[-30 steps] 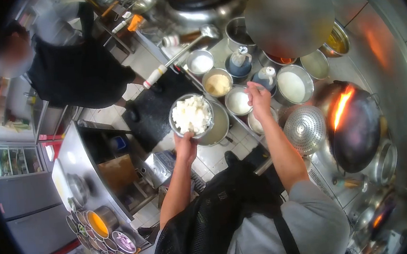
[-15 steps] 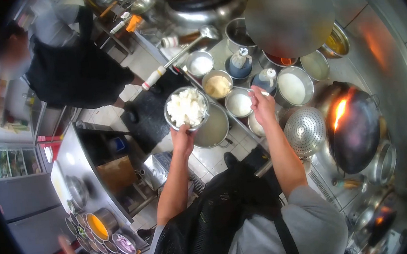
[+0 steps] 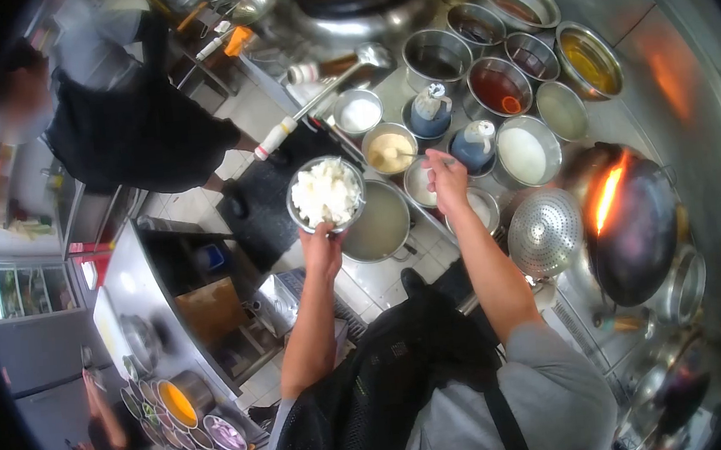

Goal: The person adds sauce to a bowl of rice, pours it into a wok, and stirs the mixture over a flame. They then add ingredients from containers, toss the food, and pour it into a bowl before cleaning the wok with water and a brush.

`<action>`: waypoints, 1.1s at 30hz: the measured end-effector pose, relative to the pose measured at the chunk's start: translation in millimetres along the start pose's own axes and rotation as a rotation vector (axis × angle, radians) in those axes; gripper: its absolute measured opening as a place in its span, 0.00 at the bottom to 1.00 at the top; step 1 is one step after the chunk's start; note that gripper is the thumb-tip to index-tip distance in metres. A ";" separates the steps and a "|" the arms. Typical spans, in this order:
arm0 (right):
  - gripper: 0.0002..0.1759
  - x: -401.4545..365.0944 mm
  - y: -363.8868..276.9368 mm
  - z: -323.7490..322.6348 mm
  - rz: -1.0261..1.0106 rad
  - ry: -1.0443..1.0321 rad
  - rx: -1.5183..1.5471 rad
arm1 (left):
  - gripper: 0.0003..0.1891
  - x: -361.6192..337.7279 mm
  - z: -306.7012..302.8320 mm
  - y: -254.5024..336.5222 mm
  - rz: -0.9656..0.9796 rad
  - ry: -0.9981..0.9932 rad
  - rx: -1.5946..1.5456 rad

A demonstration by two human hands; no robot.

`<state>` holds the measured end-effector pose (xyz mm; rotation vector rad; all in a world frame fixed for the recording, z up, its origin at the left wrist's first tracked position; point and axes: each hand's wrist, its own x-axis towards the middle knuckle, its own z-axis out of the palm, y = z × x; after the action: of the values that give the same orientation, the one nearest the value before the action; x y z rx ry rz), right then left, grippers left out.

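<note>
My left hand (image 3: 322,251) grips the near rim of a metal bowl (image 3: 294,205) heaped with white chunks (image 3: 325,192). In my right hand (image 3: 449,181) is a thin-handled spoon (image 3: 408,154), its far end in the pale yellow powder (image 3: 391,151) of a small metal pot. Beneath that hand sits a pot of white powder (image 3: 419,184), partly covered by my fingers. Another pot of white powder (image 3: 477,211) lies beside my right wrist. Below and right of the bowl stands a large pot of cloudy liquid (image 3: 376,224).
Blue-topped bottles (image 3: 474,146) and pots of sauce (image 3: 498,84) crowd the counter. On the right, a perforated strainer (image 3: 546,233) lies beside a dark wok (image 3: 636,235) with flame showing. A long-handled ladle (image 3: 307,110) juts over the edge. One person (image 3: 128,117) stands upper left, another lower left.
My right hand has moved up and left, bringing the spoon into the pale yellow powder. The bowl has shifted slightly left. At lower left, the other person's arms have moved.
</note>
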<state>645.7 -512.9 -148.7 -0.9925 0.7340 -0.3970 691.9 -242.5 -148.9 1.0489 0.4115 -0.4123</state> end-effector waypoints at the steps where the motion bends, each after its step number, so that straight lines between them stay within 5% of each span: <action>1: 0.16 1.3 1.5 4.2 0.003 -0.004 -0.020 | 0.35 0.4 -3.7 -0.2 0.005 -0.006 0.000; 18: 0.15 14.7 13.1 24.7 0.009 0.035 -0.260 | 0.33 1.5 -6.0 3.6 0.047 0.017 -0.059; 23: 0.15 35.7 31.7 17.2 -0.137 0.025 -0.401 | 0.33 10.8 1.4 -0.2 0.043 0.026 -0.008; 33: 0.17 -37.8 -64.2 28.9 -0.019 -0.177 -0.098 | 0.33 26.9 12.9 3.9 0.066 0.032 -0.012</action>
<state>641.4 -504.6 -69.3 -1.1121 0.5888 -0.2873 718.4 -255.7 -154.1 1.0558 0.4059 -0.3343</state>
